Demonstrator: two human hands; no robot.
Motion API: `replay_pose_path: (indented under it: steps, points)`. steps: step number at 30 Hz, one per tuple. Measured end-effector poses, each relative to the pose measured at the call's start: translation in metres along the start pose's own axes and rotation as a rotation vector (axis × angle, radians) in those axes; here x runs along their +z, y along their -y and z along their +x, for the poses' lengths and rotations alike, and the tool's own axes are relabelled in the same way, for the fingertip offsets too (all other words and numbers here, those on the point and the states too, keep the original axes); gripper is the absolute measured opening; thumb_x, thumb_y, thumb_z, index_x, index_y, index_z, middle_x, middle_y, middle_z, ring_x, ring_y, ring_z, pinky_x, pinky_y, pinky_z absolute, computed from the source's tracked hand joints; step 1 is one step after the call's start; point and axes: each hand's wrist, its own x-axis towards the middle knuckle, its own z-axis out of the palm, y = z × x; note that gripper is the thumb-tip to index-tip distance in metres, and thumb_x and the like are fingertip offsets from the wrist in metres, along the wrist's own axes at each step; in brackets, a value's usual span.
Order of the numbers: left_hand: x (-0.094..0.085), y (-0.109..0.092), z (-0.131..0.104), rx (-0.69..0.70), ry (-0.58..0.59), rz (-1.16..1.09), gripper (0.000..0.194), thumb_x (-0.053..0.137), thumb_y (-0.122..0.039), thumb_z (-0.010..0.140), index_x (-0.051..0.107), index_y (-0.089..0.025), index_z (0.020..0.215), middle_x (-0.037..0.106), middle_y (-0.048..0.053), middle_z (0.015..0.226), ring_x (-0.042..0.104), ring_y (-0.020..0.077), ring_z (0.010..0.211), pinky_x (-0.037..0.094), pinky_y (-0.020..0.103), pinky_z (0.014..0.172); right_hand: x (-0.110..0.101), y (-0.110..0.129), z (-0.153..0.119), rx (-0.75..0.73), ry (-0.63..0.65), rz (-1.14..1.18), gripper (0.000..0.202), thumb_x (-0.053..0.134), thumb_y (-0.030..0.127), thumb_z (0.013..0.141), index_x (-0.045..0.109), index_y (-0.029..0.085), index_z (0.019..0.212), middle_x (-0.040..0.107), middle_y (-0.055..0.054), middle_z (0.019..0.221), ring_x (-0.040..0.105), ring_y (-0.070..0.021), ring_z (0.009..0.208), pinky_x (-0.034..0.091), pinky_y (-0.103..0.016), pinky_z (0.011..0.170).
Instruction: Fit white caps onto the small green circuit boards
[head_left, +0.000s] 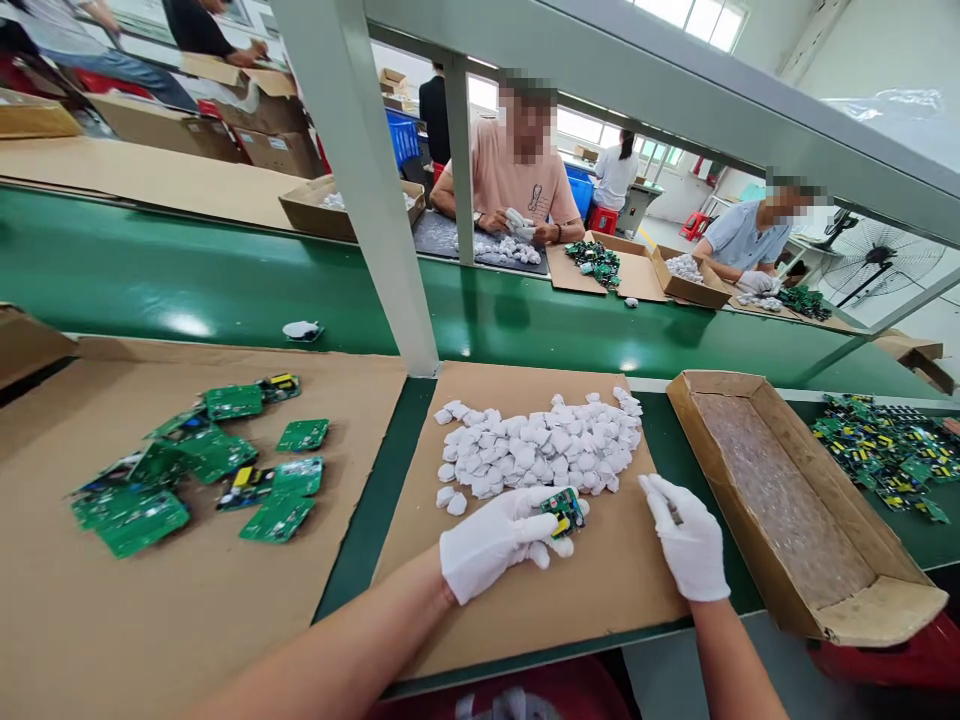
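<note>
My left hand [502, 535], in a white glove, grips a small green circuit board [564, 512] with yellow and dark parts on it. The board is held over the cardboard sheet [600, 585], just in front of a heap of small white pieces [540, 445] whose exact kind I cannot make out. To the right, my right hand [686, 535], also gloved in white, hovers near the sheet's right edge. Its thumb and fingers are bent close together, and whether something small sits between them is hidden.
Green circuit boards [217, 450] lie loosely on cardboard at left. A shallow cardboard box [780, 500] stands at right, beside a pile of boards [892, 450]. A metal post [382, 200] rises ahead by the green conveyor belt [510, 310]. Across it, co-workers sit.
</note>
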Motion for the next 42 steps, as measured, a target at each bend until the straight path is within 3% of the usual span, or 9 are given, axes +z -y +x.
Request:
replay_pose_path:
  steps: [3,7,11,17,21,26,30,36,42]
  points:
    - [0.002,0.001,0.0,0.005,-0.014,-0.022,0.036,0.065,-0.031,0.075,0.063,-0.013,0.105,0.057,0.016,0.118,0.059,0.0082,0.067,0.041,0.014,0.048,-0.008,0.016,-0.006,0.247,-0.068,0.425,0.037,0.053,0.041,0.085,0.059,0.017,0.113,0.071,-0.009,0.093,0.065,-0.0209,0.078,0.05,-0.031,0.063]
    - [0.001,0.005,0.002,0.005,0.014,-0.084,0.041,0.065,-0.033,0.075,0.059,-0.016,0.112,0.057,0.016,0.118,0.062,0.0102,0.069,0.043,0.016,0.049,-0.014,0.056,-0.018,0.291,0.107,0.708,0.029,0.052,0.039,0.086,0.059,0.016,0.103,0.072,-0.01,0.087,0.065,-0.0178,0.066,0.049,-0.028,0.055]
    - [-0.004,0.009,0.005,0.039,0.027,-0.023,0.042,0.069,-0.032,0.071,0.06,-0.016,0.108,0.06,0.013,0.112,0.062,0.0111,0.071,0.044,0.016,0.051,-0.006,0.089,-0.024,0.035,0.282,0.602,0.021,0.056,0.027,0.084,0.059,0.019,0.102,0.07,-0.009,0.096,0.066,-0.0204,0.083,0.053,-0.031,0.069]
    - [-0.002,0.011,0.005,0.184,-0.046,0.258,0.041,0.062,-0.034,0.076,0.058,-0.014,0.111,0.064,0.008,0.094,0.058,0.0132,0.072,0.043,0.021,0.055,0.01,0.094,-0.023,-0.256,0.144,0.18,0.021,0.052,0.022,0.085,0.062,0.02,0.103,0.069,-0.006,0.087,0.062,-0.0149,0.064,0.05,-0.026,0.057]
    - [0.002,0.016,0.003,0.326,-0.186,0.458,0.035,0.061,-0.03,0.076,0.06,-0.016,0.109,0.064,0.006,0.093,0.054,0.0176,0.088,0.043,0.03,0.081,0.018,0.089,-0.022,-0.402,0.069,-0.024,0.02,0.054,0.022,0.084,0.064,0.02,0.101,0.068,-0.004,0.075,0.06,-0.0152,0.06,0.047,-0.026,0.058]
    - [0.004,0.012,0.003,0.236,-0.138,0.312,0.038,0.058,-0.04,0.078,0.061,-0.016,0.108,0.062,0.005,0.087,0.054,0.0137,0.073,0.046,0.026,0.066,0.019,0.089,-0.017,-0.443,0.052,-0.108,0.019,0.054,0.025,0.085,0.066,0.023,0.1,0.069,-0.006,0.089,0.064,-0.0198,0.079,0.05,-0.03,0.071]
    - [0.004,0.005,0.003,0.163,-0.043,0.161,0.043,0.058,-0.041,0.079,0.057,-0.02,0.116,0.062,0.008,0.097,0.058,0.0142,0.08,0.047,0.023,0.065,0.013,0.092,-0.013,-0.358,0.156,0.061,0.038,0.052,0.029,0.086,0.052,0.021,0.123,0.065,-0.008,0.106,0.064,-0.0194,0.09,0.054,-0.028,0.07]
    - [0.005,0.005,0.002,0.142,-0.062,0.132,0.042,0.061,-0.042,0.076,0.059,-0.016,0.109,0.061,0.007,0.09,0.057,0.0124,0.077,0.047,0.021,0.063,0.026,0.09,-0.015,-0.472,-0.038,-0.01,0.018,0.053,0.022,0.085,0.067,0.025,0.098,0.066,-0.007,0.101,0.062,-0.0207,0.091,0.053,-0.035,0.077]
    - [0.009,0.008,0.006,0.194,-0.131,0.174,0.036,0.069,-0.032,0.064,0.061,-0.013,0.093,0.056,0.0,0.073,0.048,0.0075,0.059,0.041,0.019,0.053,0.048,0.093,-0.018,-0.63,-0.107,-0.044,0.027,0.055,0.017,0.083,0.062,0.025,0.108,0.062,-0.008,0.113,0.056,-0.0245,0.103,0.05,-0.042,0.082]
